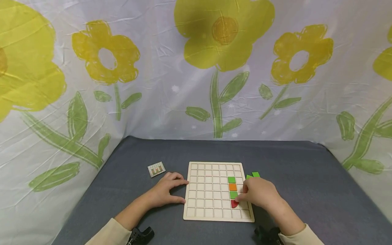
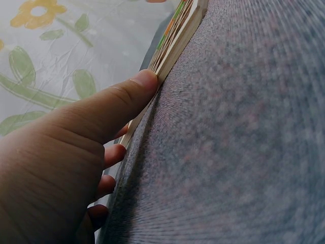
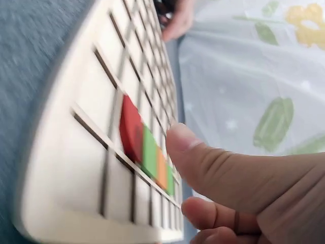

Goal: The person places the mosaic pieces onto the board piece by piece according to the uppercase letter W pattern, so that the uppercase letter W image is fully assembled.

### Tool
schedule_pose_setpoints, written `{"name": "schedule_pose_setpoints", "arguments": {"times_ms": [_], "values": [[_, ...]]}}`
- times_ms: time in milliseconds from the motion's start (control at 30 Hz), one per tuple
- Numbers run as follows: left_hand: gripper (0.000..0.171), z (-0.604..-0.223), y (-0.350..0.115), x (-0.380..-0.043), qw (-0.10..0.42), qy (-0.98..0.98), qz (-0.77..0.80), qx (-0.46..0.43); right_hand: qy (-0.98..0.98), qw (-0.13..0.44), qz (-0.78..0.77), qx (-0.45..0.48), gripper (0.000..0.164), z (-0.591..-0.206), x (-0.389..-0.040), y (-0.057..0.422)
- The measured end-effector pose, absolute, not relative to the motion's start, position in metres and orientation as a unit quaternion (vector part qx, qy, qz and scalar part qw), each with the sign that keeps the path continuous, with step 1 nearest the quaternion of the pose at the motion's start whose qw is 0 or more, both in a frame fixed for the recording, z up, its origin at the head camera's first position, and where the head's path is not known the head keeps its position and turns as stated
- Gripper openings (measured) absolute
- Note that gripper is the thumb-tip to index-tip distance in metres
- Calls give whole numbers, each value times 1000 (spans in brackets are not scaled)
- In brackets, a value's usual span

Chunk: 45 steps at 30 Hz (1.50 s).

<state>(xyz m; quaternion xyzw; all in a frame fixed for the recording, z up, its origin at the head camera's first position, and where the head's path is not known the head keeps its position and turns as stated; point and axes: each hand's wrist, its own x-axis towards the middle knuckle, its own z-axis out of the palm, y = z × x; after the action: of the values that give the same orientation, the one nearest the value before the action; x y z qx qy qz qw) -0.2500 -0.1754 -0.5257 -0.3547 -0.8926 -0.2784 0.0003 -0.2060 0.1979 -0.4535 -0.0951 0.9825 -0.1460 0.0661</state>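
A wooden grid board (image 1: 208,195) lies on the dark cloth. In one column near its right side sit a green square tile (image 1: 231,179), an orange square tile (image 1: 232,187), another green square tile (image 1: 233,194) and a red piece (image 1: 234,204) with a curved edge. My left hand (image 1: 165,190) touches the board's left edge with thumb and fingertips, fingers spread. Over the right side is my right hand (image 1: 260,192), its thumb (image 3: 185,142) close by the tiles. In the right wrist view nothing shows between thumb and loosely bent fingers.
Beyond the right hand lie loose green pieces (image 1: 255,174), partly hidden by it. A small pattern card (image 1: 156,169) rests on the cloth left of the board. A flower-printed white curtain (image 1: 159,102) hangs around the table's back and sides.
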Motion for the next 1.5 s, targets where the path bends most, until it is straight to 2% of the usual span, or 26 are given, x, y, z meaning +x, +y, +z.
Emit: {"name": "schedule_pose_setpoints", "arguments": {"times_ms": [167,267,467,733,900,1100,1500], "values": [[65,-526,-176,-250,1,-893,-278,-355,981,61,-164,-80,25,-441,-213,215],[65,-527,-177,-251,3,-893,-274,-356,981,61,-170,-66,23,-436,-219,227],[66,-527,-178,-251,8,-894,-269,-359,982,59,-172,-45,33,-438,-230,250],[65,-525,-177,-249,8,-892,-273,-359,979,40,-198,-43,42,-462,-245,267],[65,-524,-177,-249,7,-892,-275,-358,973,33,-214,-83,41,-478,-253,273],[65,-522,-175,-248,3,-890,-281,-359,974,11,-208,-90,32,-491,-256,276],[65,-523,-175,-248,-3,-894,-280,-351,976,5,-205,-79,29,-486,-254,278]]}}
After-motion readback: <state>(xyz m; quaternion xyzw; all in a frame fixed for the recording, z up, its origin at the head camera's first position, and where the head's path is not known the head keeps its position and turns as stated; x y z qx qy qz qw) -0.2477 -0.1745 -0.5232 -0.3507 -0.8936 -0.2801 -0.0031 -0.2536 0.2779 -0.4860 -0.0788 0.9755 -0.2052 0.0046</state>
